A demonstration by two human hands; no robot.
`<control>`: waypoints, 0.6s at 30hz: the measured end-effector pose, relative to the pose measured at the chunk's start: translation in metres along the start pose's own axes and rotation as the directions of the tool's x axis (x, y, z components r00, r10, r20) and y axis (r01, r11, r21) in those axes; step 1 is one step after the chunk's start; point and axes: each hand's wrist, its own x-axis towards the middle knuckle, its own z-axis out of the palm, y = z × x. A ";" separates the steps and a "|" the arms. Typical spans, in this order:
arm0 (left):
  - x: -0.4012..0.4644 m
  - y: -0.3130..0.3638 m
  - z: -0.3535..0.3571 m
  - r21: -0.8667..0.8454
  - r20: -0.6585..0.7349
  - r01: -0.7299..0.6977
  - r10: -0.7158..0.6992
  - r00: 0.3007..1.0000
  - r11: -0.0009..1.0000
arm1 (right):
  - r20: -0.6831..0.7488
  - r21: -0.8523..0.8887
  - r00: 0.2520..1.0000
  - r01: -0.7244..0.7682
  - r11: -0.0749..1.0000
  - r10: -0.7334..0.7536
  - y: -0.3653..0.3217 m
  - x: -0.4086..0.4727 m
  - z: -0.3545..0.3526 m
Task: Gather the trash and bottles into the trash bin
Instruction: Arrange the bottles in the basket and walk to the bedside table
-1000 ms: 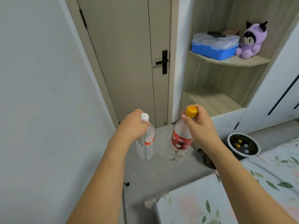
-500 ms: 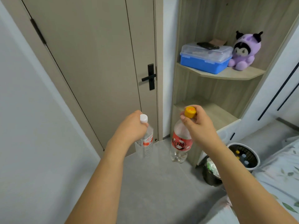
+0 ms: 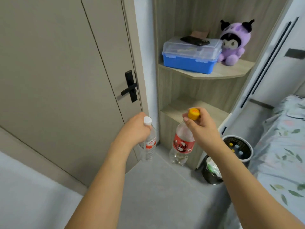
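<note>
A: What has changed?
B: The view has closed in; the black bin (image 3: 212, 175) now sits near, below the right arm.
A: And the bottles?
B: The left hand (image 3: 134, 130) grips the white-capped bottle (image 3: 149, 142), the right hand (image 3: 200, 128) pinches the yellow-capped bottle (image 3: 182, 144) by its neck. Dropping them comes next, I'd judge.

View: one head-worn wide-angle camera, no second view.
Facing: forward and down, over both forearms.
Nearness: forearms fill the lower frame.
Beyond the fingers (image 3: 189, 123): beige panelled door (image 3: 66, 71), light wooden corner shelf (image 3: 206, 75).
Below them: grey floor (image 3: 161, 187).
</note>
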 end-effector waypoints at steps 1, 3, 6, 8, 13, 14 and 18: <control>0.011 0.004 0.005 0.002 0.017 -0.025 0.025 1.000 1.000 | -0.021 0.003 1.000 -0.017 1.000 0.017 0.005 0.004 -0.004; 0.029 0.015 0.019 0.007 0.058 -0.079 0.079 0.995 0.997 | -0.072 -0.005 0.995 -0.063 0.998 0.062 0.015 0.008 -0.018; 0.053 0.042 0.050 -0.003 0.123 -0.189 0.188 0.974 0.982 | -0.183 -0.001 0.978 -0.108 0.994 0.106 0.034 0.008 -0.052; 0.064 0.068 0.075 0.006 0.179 -0.261 0.256 0.950 0.965 | -0.278 -0.006 0.951 -0.142 0.990 0.134 0.049 0.005 -0.081; 0.083 0.148 0.134 -0.040 0.301 -0.414 0.406 0.863 0.909 | -0.529 -0.012 0.830 -0.218 0.976 0.179 0.086 -0.001 -0.161; 0.087 0.162 0.143 -0.046 0.317 -0.435 0.427 0.847 0.899 | -0.553 -0.007 0.812 -0.227 0.974 0.185 0.092 -0.001 -0.175; 0.108 0.214 0.171 -0.083 0.328 -0.482 0.481 0.813 0.872 | -0.627 -0.009 0.759 -0.234 0.972 0.177 0.112 0.012 -0.227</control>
